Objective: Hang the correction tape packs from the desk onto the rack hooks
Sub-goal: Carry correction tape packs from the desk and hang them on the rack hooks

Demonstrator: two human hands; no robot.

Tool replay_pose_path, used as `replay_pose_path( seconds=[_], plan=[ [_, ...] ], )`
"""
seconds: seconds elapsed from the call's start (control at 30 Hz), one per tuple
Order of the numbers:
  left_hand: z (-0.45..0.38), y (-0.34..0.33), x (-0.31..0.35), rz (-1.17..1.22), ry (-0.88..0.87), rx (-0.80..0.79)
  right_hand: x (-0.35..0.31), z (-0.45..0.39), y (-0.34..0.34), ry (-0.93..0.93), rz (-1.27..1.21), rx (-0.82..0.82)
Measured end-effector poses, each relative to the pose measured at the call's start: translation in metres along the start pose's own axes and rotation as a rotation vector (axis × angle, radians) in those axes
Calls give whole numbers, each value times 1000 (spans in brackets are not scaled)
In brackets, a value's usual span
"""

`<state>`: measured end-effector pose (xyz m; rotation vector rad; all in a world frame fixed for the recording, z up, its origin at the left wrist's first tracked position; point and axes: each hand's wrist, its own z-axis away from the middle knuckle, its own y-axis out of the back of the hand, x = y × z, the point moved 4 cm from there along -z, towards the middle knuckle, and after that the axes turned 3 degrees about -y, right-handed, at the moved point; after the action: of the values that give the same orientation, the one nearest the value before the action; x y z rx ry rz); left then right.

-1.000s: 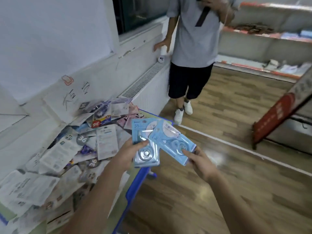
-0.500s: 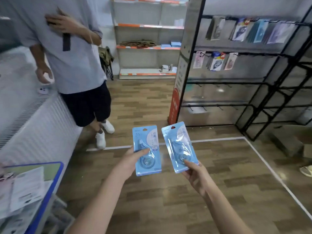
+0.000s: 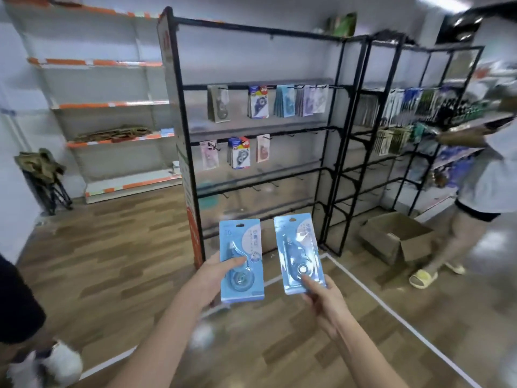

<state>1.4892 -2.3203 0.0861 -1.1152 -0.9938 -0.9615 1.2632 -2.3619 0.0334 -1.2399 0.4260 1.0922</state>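
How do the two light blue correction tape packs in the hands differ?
The left-hand light blue card pack stands nearly upright; the right-hand glossy blue pack tilts left. The left hand thumbs mid-pack; the right hand pinches the bottom. Both are unhung blister packs.

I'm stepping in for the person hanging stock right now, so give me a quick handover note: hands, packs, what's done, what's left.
Left hand: holds a light blue correction tape pack upright, thumb across its front.
Right hand: pinches the lower end of a second blue pack.
Both packs are in the air, short of the black rack.
Done: several packs already hang on the two upper rows.
Left: hang these two; bare hooks show on the row below. The desk is out of view.
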Motion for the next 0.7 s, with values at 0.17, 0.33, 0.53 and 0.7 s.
replay_pose_path(
  seconds=[0.17,0.33,0.53,0.7],
  plan=[
    [-124,-33,35,-43,-59,-100,-70,-94,-1,102,-12,27],
    [-251,-73,79,-58,-128,-166,-144,-186,-3,175,8,67],
    [-395,-131,116,-94,-189,-228,-236,-295,11,272,58,75],
    [-506,-168,139,-115,-243,-176,-316,-400,21,330,123,19]
  ],
)
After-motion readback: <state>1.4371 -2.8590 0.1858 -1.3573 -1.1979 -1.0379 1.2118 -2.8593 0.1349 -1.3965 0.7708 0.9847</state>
